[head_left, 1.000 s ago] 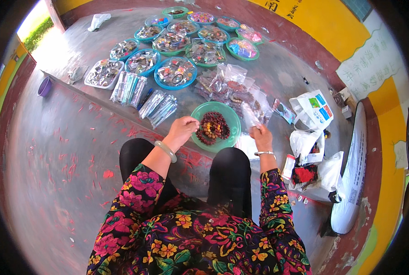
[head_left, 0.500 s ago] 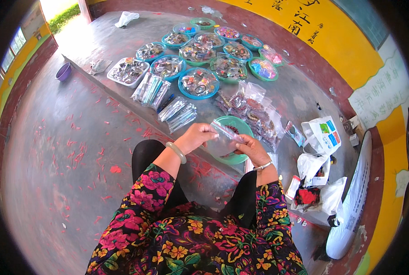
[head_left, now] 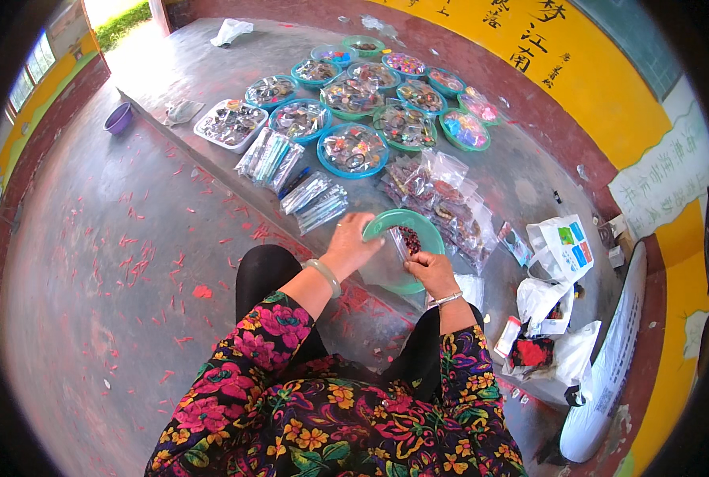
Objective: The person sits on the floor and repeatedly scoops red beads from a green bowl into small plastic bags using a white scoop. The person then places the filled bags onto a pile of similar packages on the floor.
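My right hand [head_left: 434,276] pinches a small clear zip bag [head_left: 397,244] at one end of its mouth strip, with the film hanging in front of a green bowl [head_left: 430,230]. Dark red beads or similar small pieces [head_left: 412,238] lie in the bowl, partly hidden by the bag. At the bowl's left rim is my left hand [head_left: 353,245], slightly blurred, its thumb apart from the fingers and near the bag. I see nothing held in it. A bangle circles my left wrist and a silver bracelet my right.
Bundles of long thin packets [head_left: 315,203] lie ahead to the left. Bagged dark red goods [head_left: 442,199] lie beyond the bowl. Farther off stand several basins [head_left: 353,172] filled with small packets. White bags [head_left: 561,246] and a long white sack [head_left: 609,358] sit at right.
My left hand has moved off the bag's corner toward the bowl's left rim, its fingers spreading. The bag has turned more upright in my right hand. The view has shifted slightly.
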### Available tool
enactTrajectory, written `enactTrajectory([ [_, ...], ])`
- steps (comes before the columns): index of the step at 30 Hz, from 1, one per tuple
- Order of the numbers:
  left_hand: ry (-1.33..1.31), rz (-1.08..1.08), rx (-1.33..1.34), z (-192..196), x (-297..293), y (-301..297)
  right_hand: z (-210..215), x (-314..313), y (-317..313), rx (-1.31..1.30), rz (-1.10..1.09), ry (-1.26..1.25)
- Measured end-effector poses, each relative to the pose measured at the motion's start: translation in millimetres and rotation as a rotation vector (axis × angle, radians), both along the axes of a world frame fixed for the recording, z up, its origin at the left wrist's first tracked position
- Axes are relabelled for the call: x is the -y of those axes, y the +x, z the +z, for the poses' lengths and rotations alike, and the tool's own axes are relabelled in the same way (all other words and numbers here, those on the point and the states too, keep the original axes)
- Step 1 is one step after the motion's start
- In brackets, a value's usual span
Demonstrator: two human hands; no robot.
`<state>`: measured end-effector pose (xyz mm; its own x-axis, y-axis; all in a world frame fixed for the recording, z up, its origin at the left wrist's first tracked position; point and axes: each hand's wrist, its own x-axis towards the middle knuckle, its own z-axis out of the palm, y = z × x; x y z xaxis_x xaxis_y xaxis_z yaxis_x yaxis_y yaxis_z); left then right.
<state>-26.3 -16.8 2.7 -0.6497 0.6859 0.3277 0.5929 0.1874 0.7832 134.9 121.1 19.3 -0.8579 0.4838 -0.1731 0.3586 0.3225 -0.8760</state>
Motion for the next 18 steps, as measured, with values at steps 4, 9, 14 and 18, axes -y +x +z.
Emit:
enactTrajectory([
  [4,0.067,0.087,0.086,21,3,7,-6,4,-7,-0.038,-0.145,0.061],
  [9,-0.093,-0.198,0.586,18,3,19,-8,11,-16,-0.066,-0.222,0.034],
  [14,-0.093,-0.251,0.758,24,-1,25,-11,21,-18,-0.237,-0.151,0.292],
  [18,-0.083,-0.241,0.842,22,1,24,0,32,-22,-0.302,-0.054,0.604],
])
